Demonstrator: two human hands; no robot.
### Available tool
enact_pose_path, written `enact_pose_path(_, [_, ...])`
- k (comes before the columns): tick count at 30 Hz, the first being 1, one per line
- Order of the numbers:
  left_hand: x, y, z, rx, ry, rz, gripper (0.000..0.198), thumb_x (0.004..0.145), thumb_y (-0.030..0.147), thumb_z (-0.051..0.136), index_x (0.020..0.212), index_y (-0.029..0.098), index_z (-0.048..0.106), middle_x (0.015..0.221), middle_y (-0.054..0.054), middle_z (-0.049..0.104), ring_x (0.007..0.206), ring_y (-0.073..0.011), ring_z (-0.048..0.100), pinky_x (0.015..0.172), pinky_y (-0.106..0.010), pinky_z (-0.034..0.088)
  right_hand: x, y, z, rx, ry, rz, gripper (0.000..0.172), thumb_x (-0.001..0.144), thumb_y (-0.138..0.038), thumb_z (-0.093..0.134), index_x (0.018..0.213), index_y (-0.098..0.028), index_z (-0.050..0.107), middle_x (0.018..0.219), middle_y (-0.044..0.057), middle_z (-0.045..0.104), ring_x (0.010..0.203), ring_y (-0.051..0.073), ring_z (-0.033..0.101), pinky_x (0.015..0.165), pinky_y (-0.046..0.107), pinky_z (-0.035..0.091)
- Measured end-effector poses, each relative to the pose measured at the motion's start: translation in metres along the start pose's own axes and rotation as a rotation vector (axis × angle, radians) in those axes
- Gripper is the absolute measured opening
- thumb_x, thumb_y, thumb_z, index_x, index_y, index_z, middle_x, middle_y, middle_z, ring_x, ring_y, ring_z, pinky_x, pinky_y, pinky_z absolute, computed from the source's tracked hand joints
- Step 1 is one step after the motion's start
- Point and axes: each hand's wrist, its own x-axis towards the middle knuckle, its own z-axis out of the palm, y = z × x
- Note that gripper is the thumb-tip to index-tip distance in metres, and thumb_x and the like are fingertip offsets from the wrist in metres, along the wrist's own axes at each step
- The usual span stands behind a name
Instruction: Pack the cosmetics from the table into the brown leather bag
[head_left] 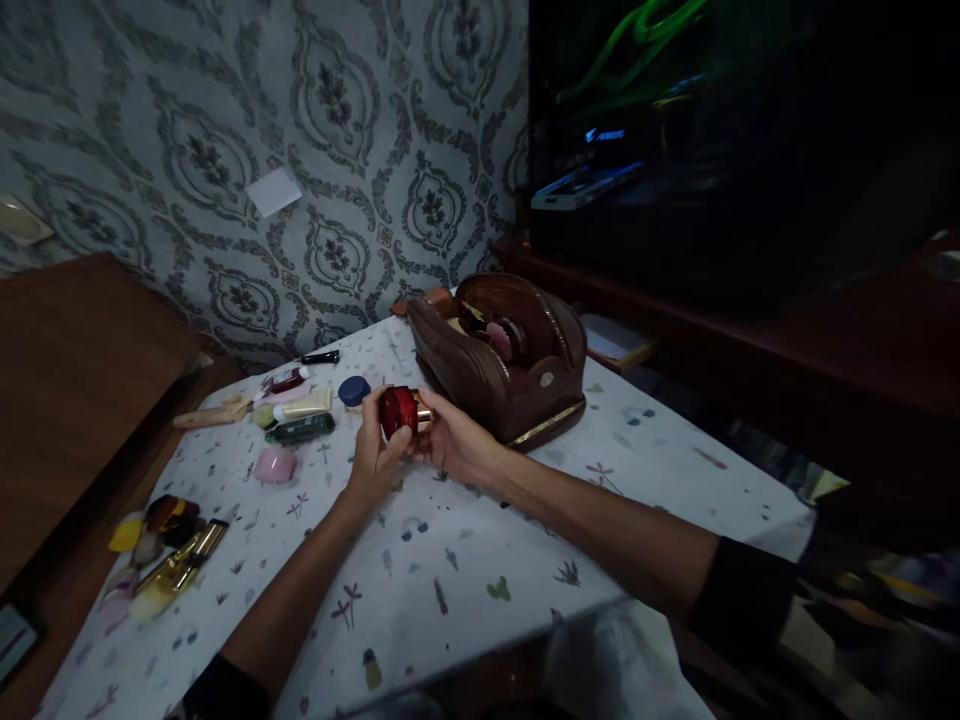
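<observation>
Above the table, in front of the bag, a red perfume bottle (399, 410) with a gold-coloured cap lies tilted on its side between my hands. The fingers of my left hand (372, 450) are wrapped round its red body. My right hand (457, 440) is closed at the gold cap (424, 411); its fingertips are partly hidden. Just behind them stands a brown toiletry bag (480, 370), unzipped, with a pink item (504, 340) and other things inside. Close to my left hand is a small jar with a dark blue lid (354, 390).
Several tubes and bottles, among them a dark green bottle (301, 428), lie at the left back. A pink jar (275, 464) stands nearer. Gold lipstick tubes (199, 550) and small containers cluster at the left edge. A dark monitor (720, 200) stands beyond, right.
</observation>
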Motion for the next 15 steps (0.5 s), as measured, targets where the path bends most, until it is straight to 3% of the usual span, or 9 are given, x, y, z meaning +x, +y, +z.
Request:
enact_pose_path(4, [0.006,0.006,0.002,-0.011,0.015,0.028,0.062,0.092,0.067,0.043,0.131,0.019,0.043,0.119,-0.01,0.059,0.108,-0.0249,0.059,0.093,-0.037,0.047,-0.002,-0.003,0.002,0.028,0.013,-0.012,0.032,0.085,-0.049,0.067,0.083,-0.018,0.064,0.064,-0.004,0.062,0.05,0.008,0.05,0.046,0.02,0.034])
enact_pose_path(9, [0.02,0.015,0.003,-0.104,0.035,0.048,0.062,0.089,0.07,0.047,0.126,0.02,0.051,0.121,-0.01,0.06,0.11,-0.025,0.059,0.097,-0.038,0.046,-0.005,-0.009,0.005,0.122,0.001,0.053,0.033,0.093,-0.049,0.056,0.084,-0.018,0.061,0.063,-0.001,0.062,0.05,0.009,0.052,0.048,0.019,0.038])
enact_pose_path(12, [0.035,0.024,0.004,-0.362,0.017,-0.031,0.066,0.085,0.077,0.044,0.119,0.022,0.057,0.121,-0.01,0.063,0.108,-0.0253,0.062,0.093,-0.038,0.051,-0.007,-0.012,0.007,0.195,-0.013,0.068,0.035,0.098,-0.048,0.047,0.087,-0.017,0.06,0.064,0.002,0.062,0.051,0.01,0.054,0.049,0.019,0.04])
enact_pose_path(15, [0.053,0.031,0.003,-0.64,0.018,-0.153,0.073,0.085,0.083,0.03,0.102,0.02,0.063,0.107,-0.01,0.07,0.101,-0.0247,0.066,0.086,-0.038,0.055,-0.01,-0.015,0.01,0.276,-0.047,0.082,0.037,0.097,-0.05,0.047,0.085,-0.017,0.058,0.063,0.003,0.061,0.052,0.011,0.054,0.049,0.019,0.04])
